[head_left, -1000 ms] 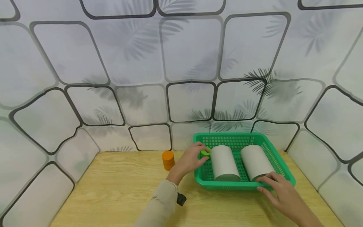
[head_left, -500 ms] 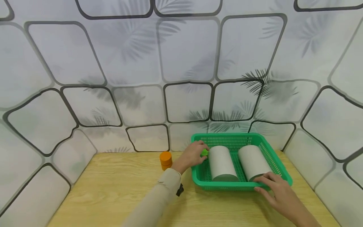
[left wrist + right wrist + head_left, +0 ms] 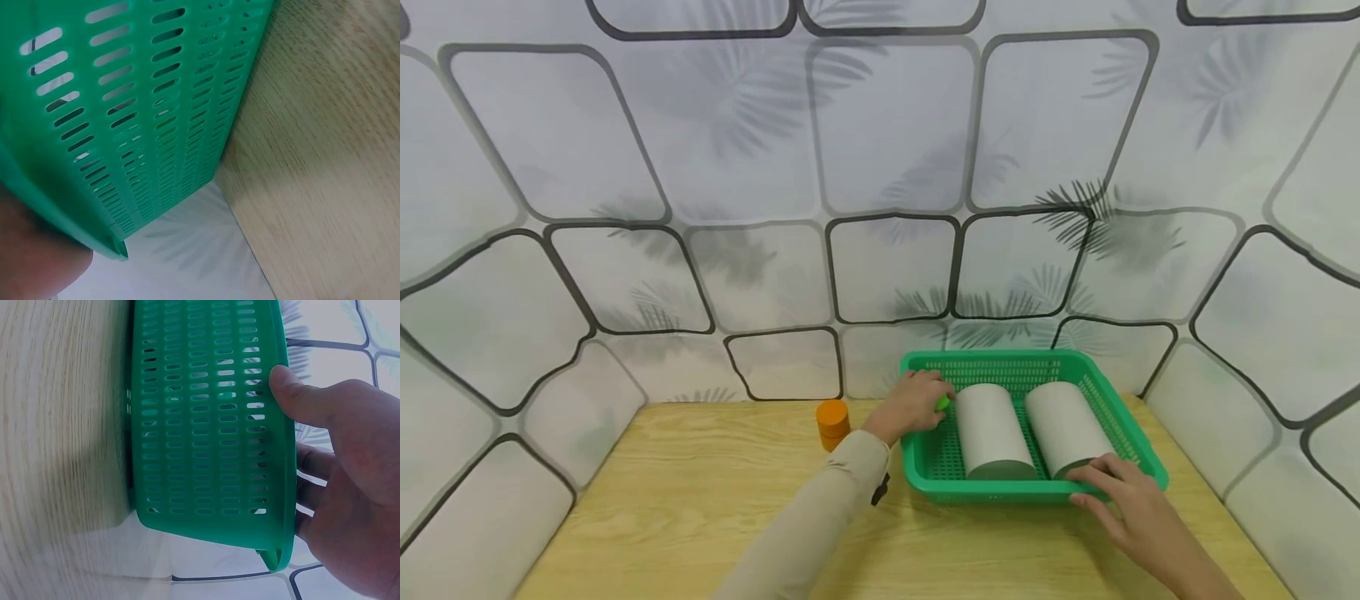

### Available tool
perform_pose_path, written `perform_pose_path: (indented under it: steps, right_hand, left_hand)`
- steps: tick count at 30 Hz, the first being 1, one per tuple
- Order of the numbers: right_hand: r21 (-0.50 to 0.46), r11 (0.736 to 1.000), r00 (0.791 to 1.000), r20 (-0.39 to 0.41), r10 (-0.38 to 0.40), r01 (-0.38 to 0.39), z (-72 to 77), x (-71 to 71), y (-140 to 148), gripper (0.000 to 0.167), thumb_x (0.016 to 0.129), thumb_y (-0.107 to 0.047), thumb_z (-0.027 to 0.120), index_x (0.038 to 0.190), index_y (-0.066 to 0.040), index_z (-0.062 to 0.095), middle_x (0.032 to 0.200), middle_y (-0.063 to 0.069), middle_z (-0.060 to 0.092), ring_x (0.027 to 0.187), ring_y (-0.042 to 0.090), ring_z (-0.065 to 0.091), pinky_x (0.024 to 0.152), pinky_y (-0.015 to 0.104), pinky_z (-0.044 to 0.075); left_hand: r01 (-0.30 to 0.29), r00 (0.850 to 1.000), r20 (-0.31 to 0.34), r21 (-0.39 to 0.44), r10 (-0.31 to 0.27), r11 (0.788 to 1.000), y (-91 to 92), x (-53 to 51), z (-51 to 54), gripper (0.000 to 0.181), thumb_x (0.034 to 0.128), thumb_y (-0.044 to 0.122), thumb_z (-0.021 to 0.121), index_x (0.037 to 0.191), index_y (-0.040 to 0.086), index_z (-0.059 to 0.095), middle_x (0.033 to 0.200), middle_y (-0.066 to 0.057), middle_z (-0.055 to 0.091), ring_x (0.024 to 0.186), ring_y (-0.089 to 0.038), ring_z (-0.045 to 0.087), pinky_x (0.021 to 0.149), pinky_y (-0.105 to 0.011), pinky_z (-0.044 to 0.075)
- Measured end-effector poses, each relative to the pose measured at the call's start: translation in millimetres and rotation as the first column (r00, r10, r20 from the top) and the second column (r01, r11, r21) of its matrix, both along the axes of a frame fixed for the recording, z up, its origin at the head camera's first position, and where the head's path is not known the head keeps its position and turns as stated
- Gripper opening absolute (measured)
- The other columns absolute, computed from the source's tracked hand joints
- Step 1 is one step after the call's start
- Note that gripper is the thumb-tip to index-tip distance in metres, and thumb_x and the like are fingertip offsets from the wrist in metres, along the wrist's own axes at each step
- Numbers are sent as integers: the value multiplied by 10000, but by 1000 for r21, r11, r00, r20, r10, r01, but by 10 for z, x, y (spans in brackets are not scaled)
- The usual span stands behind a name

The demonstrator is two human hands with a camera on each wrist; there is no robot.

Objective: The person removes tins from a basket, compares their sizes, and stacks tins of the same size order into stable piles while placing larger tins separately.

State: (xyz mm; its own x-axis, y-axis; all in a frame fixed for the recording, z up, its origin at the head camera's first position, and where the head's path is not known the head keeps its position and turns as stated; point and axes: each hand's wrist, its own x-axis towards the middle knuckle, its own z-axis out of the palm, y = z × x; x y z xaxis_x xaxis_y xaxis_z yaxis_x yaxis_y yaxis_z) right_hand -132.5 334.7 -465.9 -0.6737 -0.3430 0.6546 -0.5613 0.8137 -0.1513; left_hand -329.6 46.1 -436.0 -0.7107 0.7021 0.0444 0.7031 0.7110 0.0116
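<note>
**Asker:** What was nearest?

**Describer:** The person's right hand (image 3: pixel 1127 508) was at the near rim of a rectangular green slotted plastic basket (image 3: pixel 992 490), thumb outside, fingers over the inside. The basket stood on a pale wood-grain worktop (image 3: pixel 685 508).

**Asker:** How would it have handled?

**Describer:** Probably light, with some give in its thin walls. The thick rim seemed the surest place to hold.

**Asker:** What was inside?

**Describer:** Two large smooth white cylinders (image 3: pixel 994 437), lying side by side with a gap between them. I judged they might roll; their weight could not be told.

**Asker:** And the left hand?

**Describer:** The left hand (image 3: pixel 913 404) reached over the basket's left side, fingers and thumb curled narrowly round a small bright green piece (image 3: pixel 942 403), mostly hidden, left of the cylinders. It looked stiff, light and best pinched by its sides.

**Asker:** Anything beyond the basket?

**Describer:** To its left, a short two-tiered orange cylinder (image 3: pixel 832 423) stood on the worktop. Farthest back rose a pale wall (image 3: pixel 895 267) patterned with dark outlines and fern leaves.
</note>
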Motion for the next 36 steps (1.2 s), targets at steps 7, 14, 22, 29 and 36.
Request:
perform_pose_path:
  steps: [7,14,22,29,36]
  right_hand:
    - [4,1000,1000,-2,-8,8,2,2,2,390,692,-67,895,1040,-184,764,972,-125,577,845,46,505,723,172,388]
    - [3,1000,1000,8,3,-3,9,-7,-20,385,704,-84,895,1049,-193,762,984,-138,566,832,31,488,683,197,405]
    - [12,1000,1000,23,-5,4,23,-3,-48,358,729,-91,885,1049,-190,759,984,-128,574,822,22,480,634,247,428]
    - [11,1000,999,27,-24,24,10,19,-16,344,740,-107,884,1050,-191,762,981,-127,580,824,27,486,624,250,429]
    - [16,999,999,28,-32,31,-5,10,15,367,722,-93,887,1055,-187,763,987,-130,582,826,29,492,644,262,432]
  left_hand:
    - [-26,1000,11,-57,27,998,99,-79,-3,465,967,276,744,1413,297,617,1447,2,559,1348,-257,515,1140,-517,385]
    - [-57,998,-16,-141,55,988,134,-136,-46,533,980,299,725,1481,314,544,1516,-25,497,1429,-305,436,1165,-513,354]
    - [-80,997,-38,-220,74,972,160,-169,-79,551,982,267,720,1495,335,533,1564,-1,469,1428,-267,440,1163,-513,351]
    - [-69,997,-56,-244,57,967,219,-168,-90,484,963,284,748,1424,330,606,1515,29,525,1355,-233,512,1147,-492,377]
    - [-75,997,-48,-223,66,972,259,-189,-103,445,956,263,757,1383,312,641,1503,17,534,1346,-259,524,1149,-488,379]
